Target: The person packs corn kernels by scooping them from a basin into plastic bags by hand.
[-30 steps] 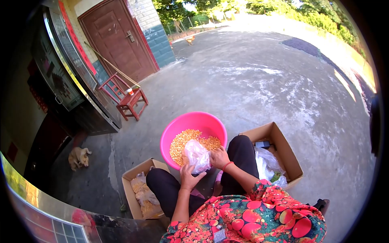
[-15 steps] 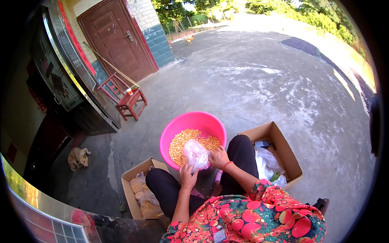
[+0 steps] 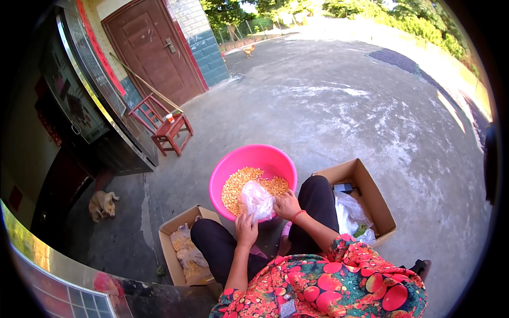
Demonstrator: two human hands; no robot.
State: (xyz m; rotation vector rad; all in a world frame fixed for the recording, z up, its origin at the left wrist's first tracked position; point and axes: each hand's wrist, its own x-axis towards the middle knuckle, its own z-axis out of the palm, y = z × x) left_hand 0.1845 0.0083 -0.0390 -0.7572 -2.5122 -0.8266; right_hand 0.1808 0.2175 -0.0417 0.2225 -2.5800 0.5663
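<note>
A clear plastic bag (image 3: pixel 256 200) is held over the near side of a pink basin (image 3: pixel 216 183), between my two hands. My left hand (image 3: pixel 246 229) has its fingers closed on the bag's lower left edge. On the right side of the bag, my right hand (image 3: pixel 287 205), with a red band at the wrist, pinches the plastic near the basin's rim. Loose yellow corn kernels (image 3: pixel 233 185) lie in the basin behind and around the bag. Whether the bag has anything in it is hard to make out.
By my left leg a cardboard box (image 3: pixel 168 230) holds bags of corn kernels. Another cardboard box (image 3: pixel 383 212) on the right contains white plastic bags (image 3: pixel 347 212) and a dark small box. A dog (image 3: pixel 102 205) lies at left, near a red wooden chair (image 3: pixel 168 135) with a cup.
Almost nothing differs. Both hands stay on the plastic bag, and the view has shifted very slightly.
</note>
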